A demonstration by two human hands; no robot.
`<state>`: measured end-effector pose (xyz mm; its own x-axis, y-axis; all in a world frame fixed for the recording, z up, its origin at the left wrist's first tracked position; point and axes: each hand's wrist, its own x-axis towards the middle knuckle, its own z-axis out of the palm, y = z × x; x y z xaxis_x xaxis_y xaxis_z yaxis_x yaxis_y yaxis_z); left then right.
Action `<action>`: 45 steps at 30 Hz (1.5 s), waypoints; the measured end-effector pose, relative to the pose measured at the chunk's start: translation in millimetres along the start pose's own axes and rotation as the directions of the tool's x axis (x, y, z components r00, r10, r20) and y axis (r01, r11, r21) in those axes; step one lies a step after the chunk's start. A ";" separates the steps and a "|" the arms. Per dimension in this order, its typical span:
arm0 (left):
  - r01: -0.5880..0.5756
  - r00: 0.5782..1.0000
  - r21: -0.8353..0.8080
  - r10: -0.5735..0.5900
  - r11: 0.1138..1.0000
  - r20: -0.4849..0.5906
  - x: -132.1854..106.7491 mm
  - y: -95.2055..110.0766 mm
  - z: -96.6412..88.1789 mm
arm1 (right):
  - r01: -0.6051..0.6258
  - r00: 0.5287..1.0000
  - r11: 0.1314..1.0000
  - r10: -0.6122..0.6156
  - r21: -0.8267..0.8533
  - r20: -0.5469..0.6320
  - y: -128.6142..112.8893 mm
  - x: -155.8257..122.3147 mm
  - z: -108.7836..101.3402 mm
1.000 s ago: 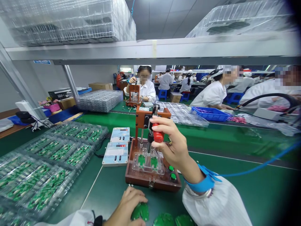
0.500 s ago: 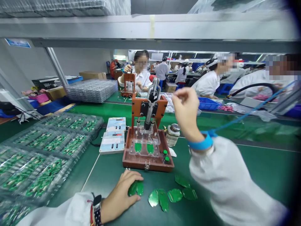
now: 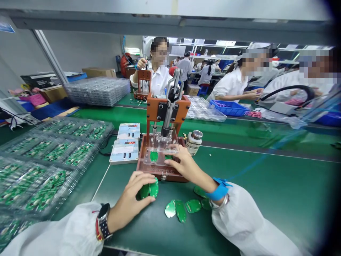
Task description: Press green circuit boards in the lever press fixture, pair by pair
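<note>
A wooden-based test fixture (image 3: 183, 113) with a metal toggle clamp (image 3: 170, 103) stands in front of me. One green circuit board (image 3: 153, 156) lies in the left place of its clear plate. My right hand (image 3: 185, 164) reaches into the fixture, thumb and fingers around the right-hand board (image 3: 168, 156), which is partly hidden. Before the fixture, my left hand (image 3: 130, 197) is closed around a couple of green boards (image 3: 153, 188), held on edge just above the table. More loose boards (image 3: 180, 211) lie on the green mat between my forearms, some partly behind my right wrist.
Clear trays (image 3: 80, 156) filled with boards cover the left side. Two small meters (image 3: 124, 151) with red digits sit left of the fixture, a lidded jar (image 3: 194, 142) to its right. Across the bench are stacked trays (image 3: 98, 91), a blue basket (image 3: 229, 107) and co-workers.
My right hand has come down from beside the clamp handle to the right-hand board. My left hand still holds its boards, now tilted up more. The view has shifted slightly.
</note>
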<state>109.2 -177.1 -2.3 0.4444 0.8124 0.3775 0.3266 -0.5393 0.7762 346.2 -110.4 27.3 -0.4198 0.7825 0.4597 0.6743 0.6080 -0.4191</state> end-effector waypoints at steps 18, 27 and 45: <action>-0.042 0.987 0.181 0.069 0.983 -0.146 66.6 0.1 -24.1 | 0.087 0.986 0.956 -0.123 -0.281 -0.113 -36.5 -3.9 21.2; -0.096 0.995 0.158 0.092 0.983 0.031 102.3 -7.3 -6.0 | -0.373 0.829 0.868 0.153 -0.329 -0.538 93.2 -49.9 -66.4; -0.128 0.981 0.335 0.070 0.934 0.181 104.8 -18.0 -34.5 | 0.058 0.907 0.990 -0.107 -0.131 -0.407 13.6 -15.2 -19.9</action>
<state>121.2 -74.7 40.6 0.6097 0.7193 0.3329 0.5272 -0.6817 0.5074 373.8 -116.7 30.2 -0.2060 0.5906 0.7802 0.7229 0.6292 -0.2855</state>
